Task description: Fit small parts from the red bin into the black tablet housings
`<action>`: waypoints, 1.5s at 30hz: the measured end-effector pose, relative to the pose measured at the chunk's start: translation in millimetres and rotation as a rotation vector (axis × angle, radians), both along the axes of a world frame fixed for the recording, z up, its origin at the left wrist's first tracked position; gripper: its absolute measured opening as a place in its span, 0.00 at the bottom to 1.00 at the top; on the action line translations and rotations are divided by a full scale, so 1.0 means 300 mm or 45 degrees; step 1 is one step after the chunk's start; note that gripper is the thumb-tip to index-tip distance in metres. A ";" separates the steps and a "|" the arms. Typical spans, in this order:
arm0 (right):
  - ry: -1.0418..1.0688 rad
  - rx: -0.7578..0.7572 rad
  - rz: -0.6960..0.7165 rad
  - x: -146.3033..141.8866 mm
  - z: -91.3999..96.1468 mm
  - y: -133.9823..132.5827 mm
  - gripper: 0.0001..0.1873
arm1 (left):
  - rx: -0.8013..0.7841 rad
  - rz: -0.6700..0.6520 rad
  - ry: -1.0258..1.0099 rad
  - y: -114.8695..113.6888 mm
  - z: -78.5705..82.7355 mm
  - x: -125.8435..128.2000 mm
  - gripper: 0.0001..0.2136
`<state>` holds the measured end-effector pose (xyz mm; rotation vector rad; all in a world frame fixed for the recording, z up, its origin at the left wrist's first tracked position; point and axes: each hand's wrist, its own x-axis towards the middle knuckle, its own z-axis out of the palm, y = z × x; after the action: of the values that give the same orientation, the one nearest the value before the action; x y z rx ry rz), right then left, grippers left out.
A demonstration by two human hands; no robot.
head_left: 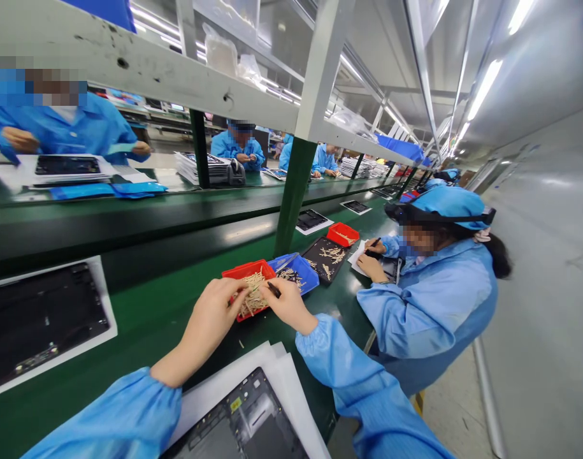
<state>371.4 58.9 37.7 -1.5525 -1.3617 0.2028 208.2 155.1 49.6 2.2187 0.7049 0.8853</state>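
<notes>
My left hand (212, 319) is over the near side of a red bin (238, 271), thumb and fingertips pinched together on something too small to make out. Opposite it, my right hand (290, 307) is closed round a short black pen-like tool (274, 289), its fingertips also at the bin. Many small beige strips (251, 307) fill the bin beneath both hands. Right behind it, a blue bin (308, 273) holds small dark and pale pieces. Closer to me, a black tablet housing (262, 427) lies on white sheets (291, 382), partly cut off by the frame.
At my right a co-worker (429, 306) in blue bends over the bench, pen in hand. A black tray (327, 258) of strips and another red bin (343, 234) stand between us. A green post (295, 197) rises behind the bins. Another dark housing (47, 319) lies left.
</notes>
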 end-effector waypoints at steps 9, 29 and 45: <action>-0.509 0.097 0.043 -0.008 -0.004 -0.030 0.13 | 0.242 -0.115 0.006 -0.037 0.038 0.009 0.15; 0.348 0.220 -0.203 0.082 0.079 -0.057 0.14 | 0.126 0.067 0.107 0.079 -0.031 0.102 0.11; -0.140 0.126 0.345 -0.141 0.129 -0.017 0.10 | -0.424 0.139 -0.168 -0.123 0.113 -0.132 0.14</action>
<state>329.3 53.7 76.5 -1.3102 -1.6441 0.2153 168.6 118.2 83.6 1.8262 0.8494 0.8872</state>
